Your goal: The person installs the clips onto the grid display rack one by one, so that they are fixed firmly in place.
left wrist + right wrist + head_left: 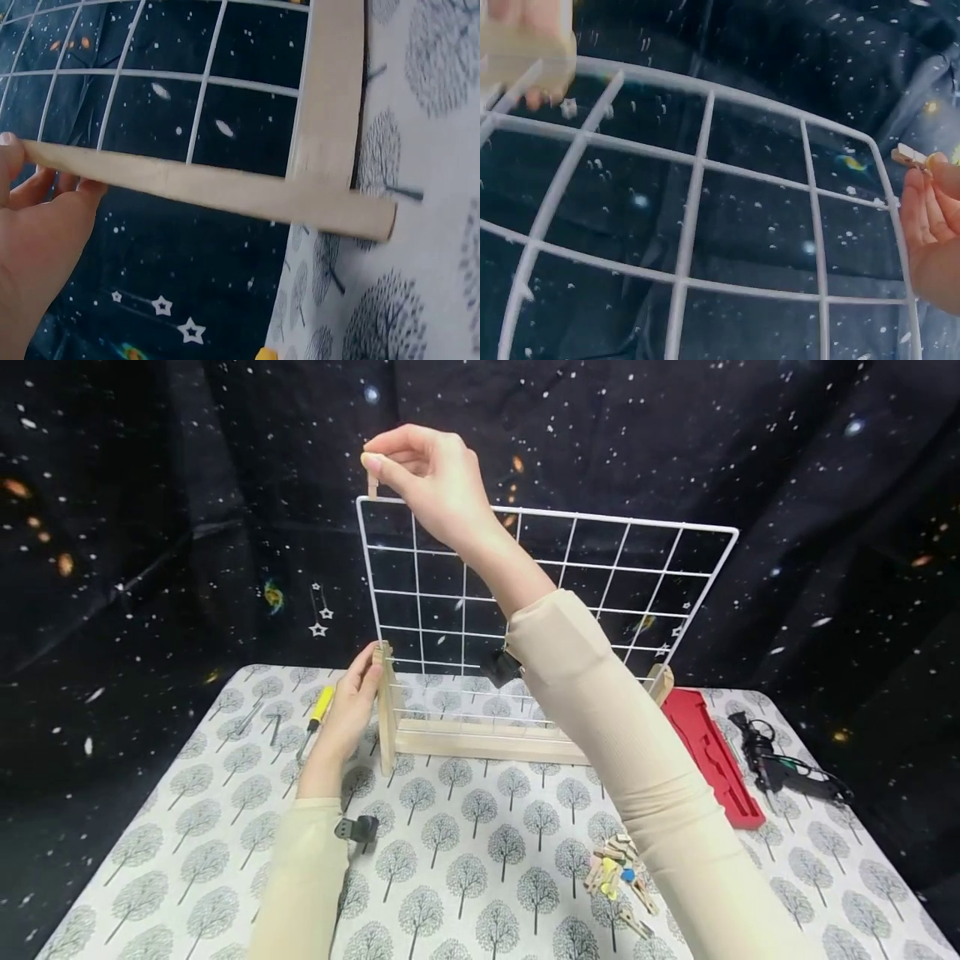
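A white wire grid panel (465,591) stands upright in a wooden stand (480,743). At the panel's top left corner, my right hand (442,477) pinches a small wooden clothespin (372,487) between thumb and fingers. The clothespin's lower end is at the top wire; I cannot tell whether it bites on it. The right wrist view shows the clothespin (909,156) close beside the grid's corner. Lower down, my left hand (352,706) holds the top of the stand's left post (386,714), thumb and fingers on either side of the wood (202,184).
Loose clothespins (618,872), some coloured, lie in a pile at front right. A red tray (708,752) and a black corded tool (783,768) lie farther right. On the left are a yellow-handled screwdriver (321,706) and thin metal pieces (276,727). A dark starry cloth hangs behind.
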### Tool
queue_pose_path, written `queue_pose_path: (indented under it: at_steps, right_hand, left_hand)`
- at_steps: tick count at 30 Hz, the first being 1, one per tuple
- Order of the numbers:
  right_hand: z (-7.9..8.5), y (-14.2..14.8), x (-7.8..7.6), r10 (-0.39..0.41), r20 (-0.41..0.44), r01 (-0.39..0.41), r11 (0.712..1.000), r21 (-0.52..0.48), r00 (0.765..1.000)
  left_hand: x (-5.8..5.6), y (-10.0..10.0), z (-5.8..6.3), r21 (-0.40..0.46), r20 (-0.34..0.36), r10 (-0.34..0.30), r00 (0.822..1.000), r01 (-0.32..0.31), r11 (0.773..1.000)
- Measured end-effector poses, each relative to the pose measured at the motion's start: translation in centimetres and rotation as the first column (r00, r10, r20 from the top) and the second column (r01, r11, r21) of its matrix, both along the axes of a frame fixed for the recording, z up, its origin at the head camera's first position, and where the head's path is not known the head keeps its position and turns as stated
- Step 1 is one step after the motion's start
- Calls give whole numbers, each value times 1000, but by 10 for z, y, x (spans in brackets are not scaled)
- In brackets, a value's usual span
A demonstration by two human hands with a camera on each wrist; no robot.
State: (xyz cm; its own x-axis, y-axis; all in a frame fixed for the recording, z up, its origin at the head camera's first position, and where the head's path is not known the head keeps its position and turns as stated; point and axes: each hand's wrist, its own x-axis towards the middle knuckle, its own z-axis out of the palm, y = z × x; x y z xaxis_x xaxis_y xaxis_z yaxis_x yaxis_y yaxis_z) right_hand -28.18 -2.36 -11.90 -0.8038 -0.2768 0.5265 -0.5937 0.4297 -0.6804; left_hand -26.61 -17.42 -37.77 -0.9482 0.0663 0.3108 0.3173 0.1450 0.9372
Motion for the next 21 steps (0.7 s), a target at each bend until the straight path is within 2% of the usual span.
queue_pose_path:
  at_steps: [4,7,12,16,21]
  right_hand:
    - [3,-6,-8,-42,-32,44,998,54,999]
    - [4,-9,-8,-48,-24,49,996,68,999]
    - [0,-10,-7,-55,-59,59,995,77,997]
    - [-3,-11,-5,-58,-93,67,992,107,994]
    - [-5,-12,-4,-49,-103,63,988,140,993]
  left_hand:
    - [4,1,5,7,20,3,1000,-3,1000]
    - [11,3,14,8,22,-5,1000,5,1000]
    - [17,6,23,-13,10,-11,1000,11,1000]
    - [16,6,21,-14,25,6,1000,-6,1000]
    - [7,1,8,-1,9,3,1000,-3,1000]
